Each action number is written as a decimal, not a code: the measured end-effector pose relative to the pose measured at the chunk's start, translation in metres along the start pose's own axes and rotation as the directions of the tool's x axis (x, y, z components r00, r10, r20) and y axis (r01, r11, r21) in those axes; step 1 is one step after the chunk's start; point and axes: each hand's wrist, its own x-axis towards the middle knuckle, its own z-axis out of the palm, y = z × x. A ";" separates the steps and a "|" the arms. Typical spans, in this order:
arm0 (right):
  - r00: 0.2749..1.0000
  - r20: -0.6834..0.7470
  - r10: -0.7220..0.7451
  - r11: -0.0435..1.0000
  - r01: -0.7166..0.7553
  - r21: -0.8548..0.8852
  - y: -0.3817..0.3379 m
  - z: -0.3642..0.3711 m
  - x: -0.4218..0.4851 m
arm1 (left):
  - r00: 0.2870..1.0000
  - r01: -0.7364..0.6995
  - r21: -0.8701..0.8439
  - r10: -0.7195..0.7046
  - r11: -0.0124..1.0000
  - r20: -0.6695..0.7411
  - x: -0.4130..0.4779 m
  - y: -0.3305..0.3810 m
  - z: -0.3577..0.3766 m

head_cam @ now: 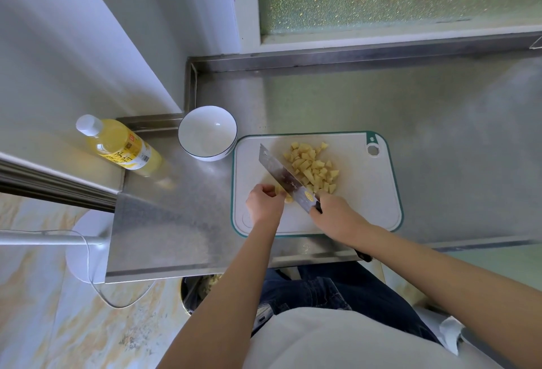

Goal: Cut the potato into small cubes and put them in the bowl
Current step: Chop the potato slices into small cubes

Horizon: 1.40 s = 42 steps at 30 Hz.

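Head view
Bowl: my round white ceramic bowl with a thin dark rim [207, 134] stands on the surface just beside the board's far left corner. Its glossy inside shows bare.
Board: the pale plastic cutting board with a green edge and rounded corners [360, 192] lies flat in front of me.
Cubes: a loose heap of small yellow potato cubes [313, 166] sits on the board, to the right of the blade.
Left fingers: my left hand [264, 204] curls its fingers down onto the last uncut piece of potato [289, 199], pinning it against the blade's left face.
Right fingers: my right hand [334, 216] is wrapped tight round the dark handle of the broad steel cleaver [281, 175], whose blade is angled away to the left.
Bottle: a clear plastic bottle of yellow liquid with a white cap [117, 145] stands left of the bowl.
Surface: brushed stainless steel surface [440, 134], dull and faintly streaked.
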 end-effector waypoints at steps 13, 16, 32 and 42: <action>0.999 0.021 0.046 0.999 -0.046 -0.015 -0.011 0.005 -0.001 | 1.000 0.028 0.011 -0.029 1.000 0.007 0.002 0.002 -0.001; 0.998 0.032 0.059 0.998 -0.058 -0.036 -0.013 0.006 0.001 | 0.999 0.045 0.007 -0.045 0.999 0.015 0.002 0.003 -0.002; 0.998 0.037 0.060 0.998 -0.058 -0.036 -0.010 0.014 0.014 | 0.997 0.068 -0.026 -0.067 0.997 0.025 0.006 0.002 -0.002; 0.999 0.007 0.046 0.998 -0.047 0.048 -0.001 0.016 0.017 | 0.998 0.051 -0.048 -0.049 0.998 0.033 0.007 -0.001 0.000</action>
